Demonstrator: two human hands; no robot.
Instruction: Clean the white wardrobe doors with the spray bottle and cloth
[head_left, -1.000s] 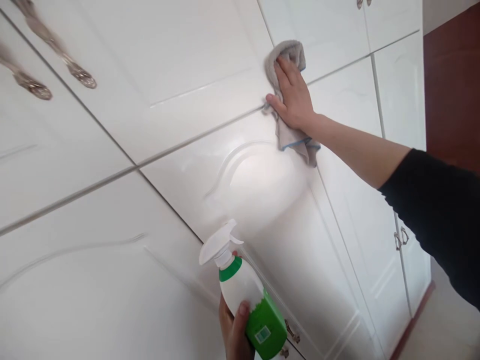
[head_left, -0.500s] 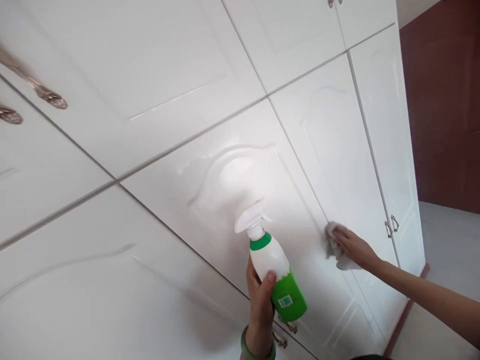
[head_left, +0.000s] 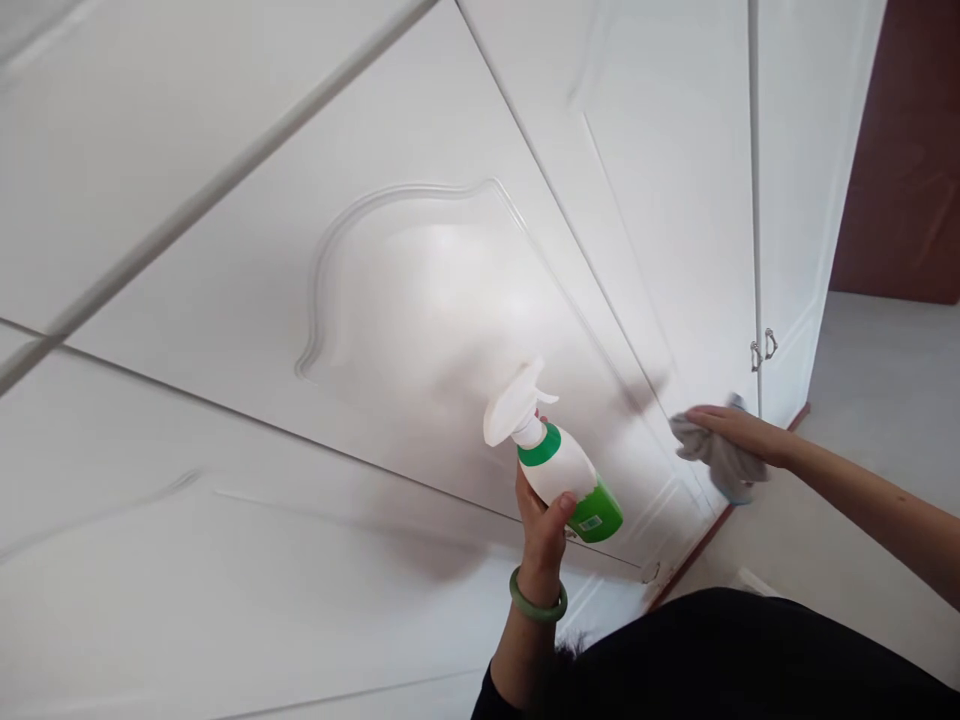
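Two hands are in view. A white trigger spray bottle (head_left: 559, 470) with a green base and collar is held tilted in front of the cabinet, clamped in the left hand (head_left: 541, 530), with the fingers wrapped round its body. A grey cloth (head_left: 720, 462) with blue edging is pressed flat under the right hand (head_left: 739, 430), the arm stretched out sideways. The cloth is placed low on a white panelled cabinet door (head_left: 450, 330), just beside the metal handles (head_left: 763, 348).
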